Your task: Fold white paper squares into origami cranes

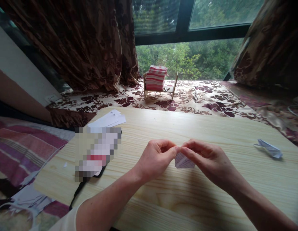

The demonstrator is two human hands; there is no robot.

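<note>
A small piece of folded paper (184,162), whitish with faint lines, is pinched between my two hands over the wooden table (149,125). My left hand (157,158) grips its upper left edge between thumb and fingers. Close against it, my right hand (206,160) pinches the top right part, thumb tip nearly meeting the left thumb. The fingers cover the paper's upper part; its lower flat edge shows below them. Farther right on the table lies another folded paper piece (269,149), with pointed flaps.
White paper strips (107,120) lie at the table's back left, near a pixelated phone-like object (98,155) with a black cord (78,192). Beyond the table, a small wooden rack (174,86) holds folded striped cloths (155,78). More papers (30,197) lie below the left edge.
</note>
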